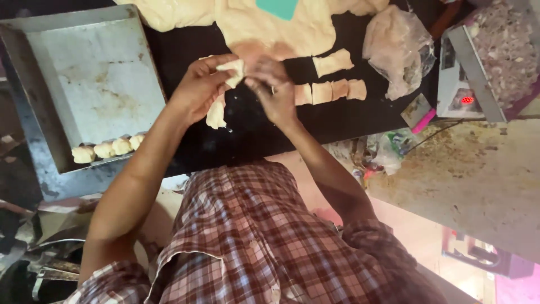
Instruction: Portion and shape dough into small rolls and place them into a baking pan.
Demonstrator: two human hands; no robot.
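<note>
My left hand and my right hand meet above a black worktop, both pinching one small pale dough piece. A strip of dough hangs below my left hand. A large flattened dough sheet lies just beyond my hands. To the right of my right hand lies a row of cut dough squares, with one longer cut piece above it.
A big metal tray stands at the left with several shaped dough balls along its near edge. A teal scraper rests on the dough sheet. At the right are a crumpled plastic bag and a scale bearing a tray of chopped filling.
</note>
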